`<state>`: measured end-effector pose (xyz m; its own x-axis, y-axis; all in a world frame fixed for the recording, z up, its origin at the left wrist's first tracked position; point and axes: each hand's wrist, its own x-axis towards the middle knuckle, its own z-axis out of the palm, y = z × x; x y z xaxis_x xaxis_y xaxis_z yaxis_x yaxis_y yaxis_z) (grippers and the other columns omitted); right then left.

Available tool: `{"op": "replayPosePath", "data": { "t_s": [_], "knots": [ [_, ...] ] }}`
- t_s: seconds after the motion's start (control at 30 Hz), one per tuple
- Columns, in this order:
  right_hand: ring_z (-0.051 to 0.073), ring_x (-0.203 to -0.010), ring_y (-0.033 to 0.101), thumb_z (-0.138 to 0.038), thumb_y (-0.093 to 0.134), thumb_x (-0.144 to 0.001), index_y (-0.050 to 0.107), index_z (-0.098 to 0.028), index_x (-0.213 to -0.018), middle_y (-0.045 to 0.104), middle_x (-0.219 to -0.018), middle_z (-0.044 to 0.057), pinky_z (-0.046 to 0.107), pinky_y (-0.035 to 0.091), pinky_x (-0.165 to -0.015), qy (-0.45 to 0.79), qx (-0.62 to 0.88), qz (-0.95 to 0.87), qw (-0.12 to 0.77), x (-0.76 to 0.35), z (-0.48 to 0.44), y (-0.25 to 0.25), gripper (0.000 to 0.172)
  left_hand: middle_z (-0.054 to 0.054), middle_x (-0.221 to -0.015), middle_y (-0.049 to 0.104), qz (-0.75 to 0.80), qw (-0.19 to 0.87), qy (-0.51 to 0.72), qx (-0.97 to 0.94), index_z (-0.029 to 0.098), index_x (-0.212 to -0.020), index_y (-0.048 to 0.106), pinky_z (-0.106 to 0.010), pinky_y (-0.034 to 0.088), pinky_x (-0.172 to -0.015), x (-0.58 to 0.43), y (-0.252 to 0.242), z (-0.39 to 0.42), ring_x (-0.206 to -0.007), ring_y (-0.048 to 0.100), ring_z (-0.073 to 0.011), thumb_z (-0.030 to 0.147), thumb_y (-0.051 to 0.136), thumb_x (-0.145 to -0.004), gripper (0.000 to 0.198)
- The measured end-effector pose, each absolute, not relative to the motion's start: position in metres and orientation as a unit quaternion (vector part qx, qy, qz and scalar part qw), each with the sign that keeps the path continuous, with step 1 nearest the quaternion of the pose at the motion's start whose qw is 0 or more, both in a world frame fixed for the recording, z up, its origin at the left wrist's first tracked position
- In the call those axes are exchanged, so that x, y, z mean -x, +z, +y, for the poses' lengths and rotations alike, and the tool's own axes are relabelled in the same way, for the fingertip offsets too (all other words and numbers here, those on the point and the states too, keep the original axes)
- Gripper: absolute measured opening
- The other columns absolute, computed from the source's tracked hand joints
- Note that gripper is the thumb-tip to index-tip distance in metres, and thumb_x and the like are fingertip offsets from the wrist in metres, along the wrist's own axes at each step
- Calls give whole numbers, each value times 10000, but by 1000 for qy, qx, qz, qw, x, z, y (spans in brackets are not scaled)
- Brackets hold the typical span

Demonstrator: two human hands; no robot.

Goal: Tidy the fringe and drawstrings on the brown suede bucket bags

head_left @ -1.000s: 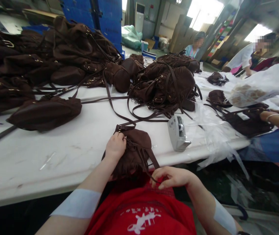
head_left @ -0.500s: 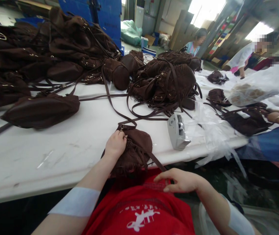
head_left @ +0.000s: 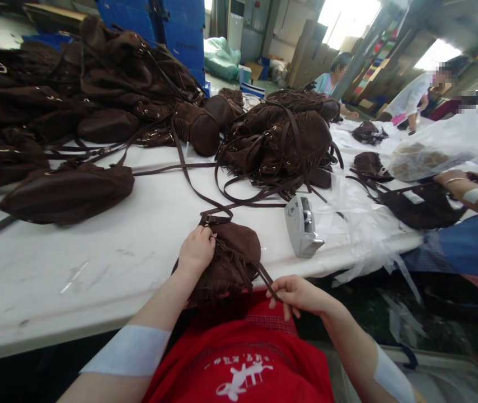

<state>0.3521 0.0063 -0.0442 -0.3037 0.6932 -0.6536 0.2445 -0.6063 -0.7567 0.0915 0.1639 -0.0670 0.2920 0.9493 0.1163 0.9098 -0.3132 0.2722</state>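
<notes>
In front of me at the table's near edge lies a dark brown fringed bag, partly overhanging the edge. My left hand is closed on its upper left part, close to the small buckle of the strap. A loose strap end runs from the bag's right side down toward me. My right hand has its thumb and fingers pinched on that strap end, just off the table edge. The bag's underside is hidden.
A grey tape dispenser stands right of the bag. Brown bags are piled at the left and beyond. Clear plastic hangs over the edge. A co-worker's hands hold another dark bag at the right.
My right hand has moved slightly left and up and closed on the strap end. My left hand stays on the bag. At the right, the co-worker's hand has lifted the bag's edge.
</notes>
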Motion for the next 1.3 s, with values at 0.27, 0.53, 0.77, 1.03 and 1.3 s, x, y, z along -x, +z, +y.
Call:
{"op": "replayPosePath", "data": {
  "t_s": [0.27, 0.53, 0.77, 1.03, 1.3],
  "knots": [
    [83, -606, 595, -426, 852, -581, 644, -147, -1101, 693, -894, 31, 157, 450, -515, 716, 449, -534, -13, -337, 8, -41, 626, -97, -947, 617, 618, 45, 137, -773, 176, -905, 604, -340, 463, -804, -87, -69, 168, -891, 603, -234, 252, 383, -920, 234],
    [218, -1143, 499, -207, 660, -728, 571, -230, -1199, 517, -1240, 88, 363, 461, -943, 249, 632, -673, 292, -312, 64, -22, 480, -93, -915, 617, 611, 22, 139, -779, 178, -899, 598, -342, 463, -791, -89, -70, 168, -864, 604, -235, 239, 367, -923, 240],
    [184, -903, 547, -29, 465, -708, 590, -203, -873, 554, -949, 52, 298, 441, -852, 153, 683, -673, 238, -283, 69, -52, 270, -104, -913, 621, 605, 32, 149, -781, 180, -894, 609, -356, 457, -818, -86, -68, 165, -870, 598, -239, 235, 354, -925, 263],
    [130, -704, 552, -39, 466, -672, 626, -189, -790, 623, -750, -8, 220, 400, -667, 363, 566, -728, 137, -316, 6, -45, 249, -113, -939, 625, 615, 46, 138, -775, 175, -910, 625, -366, 462, -791, -89, -68, 167, -877, 598, -252, 276, 351, -922, 292],
    [87, -448, 543, -361, 525, -847, 463, -200, -1237, 652, -811, 1, 187, 372, -410, 578, 594, -479, 288, -346, -33, -41, 426, -103, -939, 629, 616, 55, 138, -773, 183, -910, 628, -357, 462, -803, -89, -68, 166, -880, 601, -245, 276, 374, -909, 271]
  ]
}}
